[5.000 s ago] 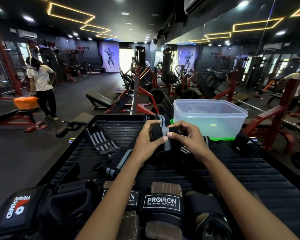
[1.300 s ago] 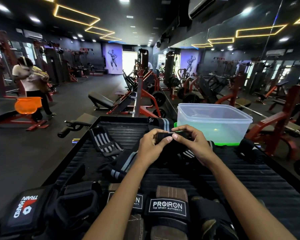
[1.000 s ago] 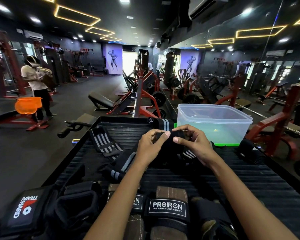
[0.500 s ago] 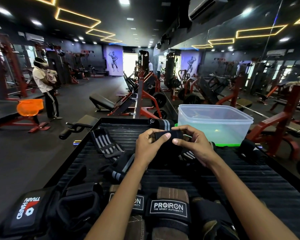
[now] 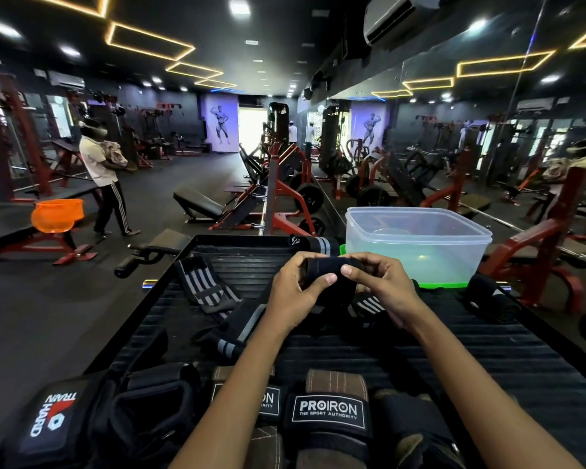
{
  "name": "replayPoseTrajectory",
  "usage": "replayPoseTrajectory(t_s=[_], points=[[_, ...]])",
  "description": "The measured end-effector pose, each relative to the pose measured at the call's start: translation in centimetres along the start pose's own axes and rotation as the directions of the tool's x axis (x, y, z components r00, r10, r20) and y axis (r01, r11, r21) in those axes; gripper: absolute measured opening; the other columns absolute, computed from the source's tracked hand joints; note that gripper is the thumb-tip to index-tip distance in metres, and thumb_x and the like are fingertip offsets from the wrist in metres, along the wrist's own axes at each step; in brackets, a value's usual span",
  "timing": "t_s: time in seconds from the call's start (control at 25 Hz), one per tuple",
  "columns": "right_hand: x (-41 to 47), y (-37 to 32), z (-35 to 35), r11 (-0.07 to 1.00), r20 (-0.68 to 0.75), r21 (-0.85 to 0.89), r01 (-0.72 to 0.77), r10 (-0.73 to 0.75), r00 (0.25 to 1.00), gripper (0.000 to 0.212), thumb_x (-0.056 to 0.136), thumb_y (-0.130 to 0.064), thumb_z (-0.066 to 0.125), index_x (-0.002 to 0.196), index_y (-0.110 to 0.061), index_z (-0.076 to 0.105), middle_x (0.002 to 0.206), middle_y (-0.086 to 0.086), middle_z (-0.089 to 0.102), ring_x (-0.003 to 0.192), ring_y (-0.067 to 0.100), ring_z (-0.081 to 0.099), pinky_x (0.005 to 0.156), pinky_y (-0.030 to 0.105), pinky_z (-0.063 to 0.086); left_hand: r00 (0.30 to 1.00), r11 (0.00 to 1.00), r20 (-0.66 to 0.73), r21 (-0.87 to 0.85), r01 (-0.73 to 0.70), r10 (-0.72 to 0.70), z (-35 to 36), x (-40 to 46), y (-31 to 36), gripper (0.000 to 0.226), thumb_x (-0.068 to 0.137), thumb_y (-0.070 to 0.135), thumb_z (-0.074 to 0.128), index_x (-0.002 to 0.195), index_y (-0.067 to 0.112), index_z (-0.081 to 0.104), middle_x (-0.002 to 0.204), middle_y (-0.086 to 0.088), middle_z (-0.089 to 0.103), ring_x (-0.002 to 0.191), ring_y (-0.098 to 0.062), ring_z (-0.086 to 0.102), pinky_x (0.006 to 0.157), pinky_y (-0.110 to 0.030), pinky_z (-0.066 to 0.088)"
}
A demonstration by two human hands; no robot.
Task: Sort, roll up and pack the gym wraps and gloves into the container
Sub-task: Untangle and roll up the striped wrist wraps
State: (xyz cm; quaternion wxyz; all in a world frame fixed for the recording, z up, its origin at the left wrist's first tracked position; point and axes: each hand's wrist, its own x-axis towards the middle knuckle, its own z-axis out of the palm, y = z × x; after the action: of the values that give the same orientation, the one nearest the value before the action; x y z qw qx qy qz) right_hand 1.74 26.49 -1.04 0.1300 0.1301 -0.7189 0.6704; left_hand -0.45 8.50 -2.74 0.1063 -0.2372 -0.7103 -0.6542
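Both hands hold a black gym wrap (image 5: 322,270), partly rolled into a cylinder, above the black ribbed surface (image 5: 454,350). My left hand (image 5: 296,292) grips its left end and my right hand (image 5: 383,286) pinches the right end. The wrap's loose tail, black with grey stripes (image 5: 237,330), trails down to the left. A clear plastic container (image 5: 416,245) stands behind my hands on a green lid. A rolled wrap (image 5: 313,245) lies to its left and a striped wrap (image 5: 205,286) lies flat further left. PROIRON gloves (image 5: 329,414) and a TRAIN HARD glove (image 5: 49,421) lie along the near edge.
A dark rolled wrap (image 5: 494,299) lies right of the container. The raised rim of the surface (image 5: 156,292) runs along the left. Red gym machines (image 5: 285,198) stand beyond, and a person (image 5: 104,177) stands on the floor at the left near an orange seat (image 5: 56,214).
My hands have kept turning the wrap and the roll has grown while the loose tail has shortened. The person at the left has walked a little to the right.
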Motion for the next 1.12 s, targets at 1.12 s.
replayPoseTrajectory(t_s=[1.12], points=[[-0.2, -0.1, 0.6, 0.998, 0.109, -0.039, 0.05, -0.045, 0.993, 0.045, 0.065, -0.016, 0.085, 0.107, -0.015, 0.072, 0.109, 0.006, 0.072, 0.108, 0.025, 0.066, 0.098, 0.045, 0.05, 0.994, 0.994, -0.042, 0.015, 0.106, -0.105, 0.2, -0.3, 0.4, 0.028, 0.083, 0.051, 0.067, 0.102, 0.031, 0.061, 0.103, 0.007, 0.067, 0.103, -0.008, 0.061, 0.088, -0.03, 0.048]])
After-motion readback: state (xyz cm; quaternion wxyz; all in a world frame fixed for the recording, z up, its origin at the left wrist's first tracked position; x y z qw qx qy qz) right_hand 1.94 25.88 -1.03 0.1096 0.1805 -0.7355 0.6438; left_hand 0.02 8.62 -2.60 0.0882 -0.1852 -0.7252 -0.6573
